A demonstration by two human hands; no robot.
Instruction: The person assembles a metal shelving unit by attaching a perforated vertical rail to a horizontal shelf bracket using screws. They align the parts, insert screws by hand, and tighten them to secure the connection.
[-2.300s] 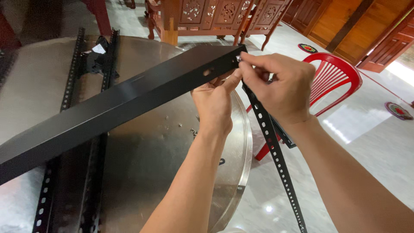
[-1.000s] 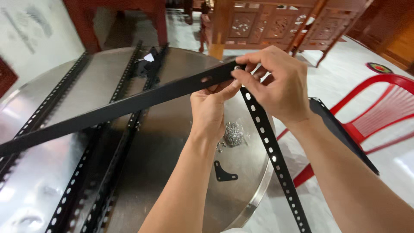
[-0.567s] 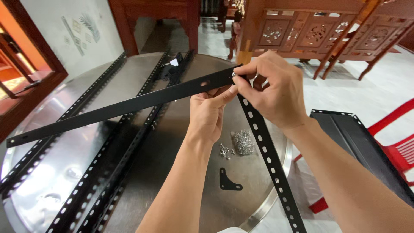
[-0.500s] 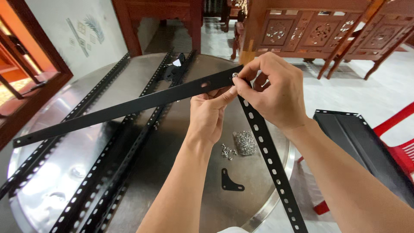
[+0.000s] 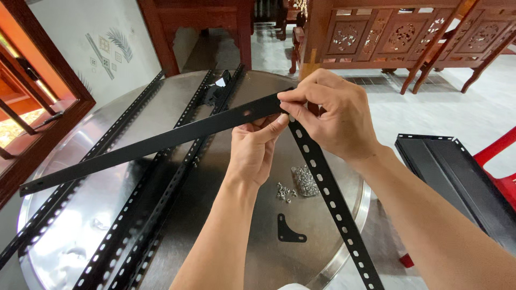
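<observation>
My left hand (image 5: 252,150) holds up the right end of a long flat black metal bar (image 5: 145,144) from below, over a round steel table (image 5: 70,215). My right hand (image 5: 328,115) pinches a small fastener at that end, where the bar meets a perforated black angle post (image 5: 328,198) that slopes down to the lower right. The fastener itself is hidden by my fingertips.
Several perforated black posts (image 5: 156,204) lie across the table. A bag of screws (image 5: 305,180), loose screws (image 5: 284,192) and a black corner bracket (image 5: 288,231) sit near its right rim. A black shelf panel (image 5: 457,177) rests on a red chair (image 5: 497,161). Carved wooden furniture (image 5: 392,37) stands behind.
The view has swung left and down, showing more of the table and posts. Both hands stay at the joint; my right fingers have turned on the fastener and closed lower over the bar's end.
</observation>
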